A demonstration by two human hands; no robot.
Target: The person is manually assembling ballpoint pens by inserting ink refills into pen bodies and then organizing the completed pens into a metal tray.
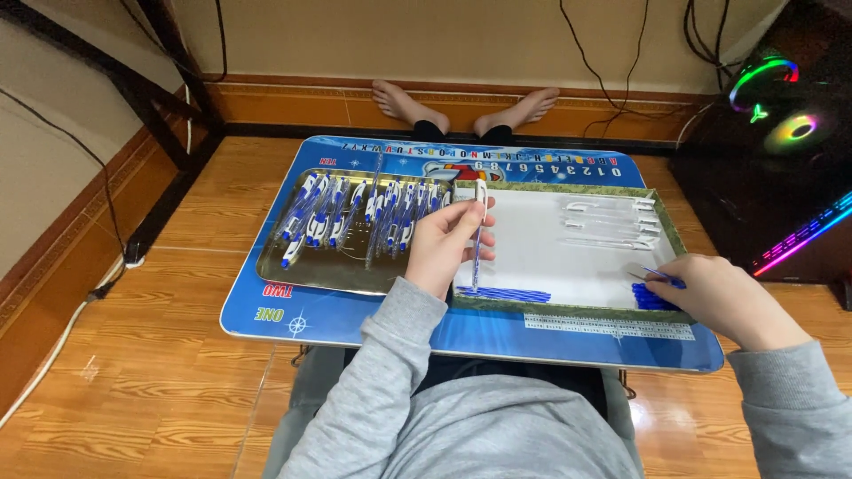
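Note:
My left hand (pixel 448 244) holds a clear pen barrel (pixel 477 238) upright over the white tray (pixel 532 257), its white cap end up. At the tray's right front corner my right hand (pixel 710 297) pinches a thin blue refill (pixel 664 277) above a pile of blue refills (pixel 652 297). A row of blue refills (pixel 501 294) lies along the tray's front edge. Several clear pen parts (pixel 612 222) lie at the tray's far right. A metal tray (pixel 293 266) to the left carries several assembled blue and white pens (pixel 355 213).
Both trays rest on a low blue lap table (pixel 355 324) printed with letters and numbers, over my legs. My bare feet (pixel 461 106) reach the far wall. A computer case with coloured lights (pixel 781 133) stands at the right. Cables (pixel 612 62) hang along the wall.

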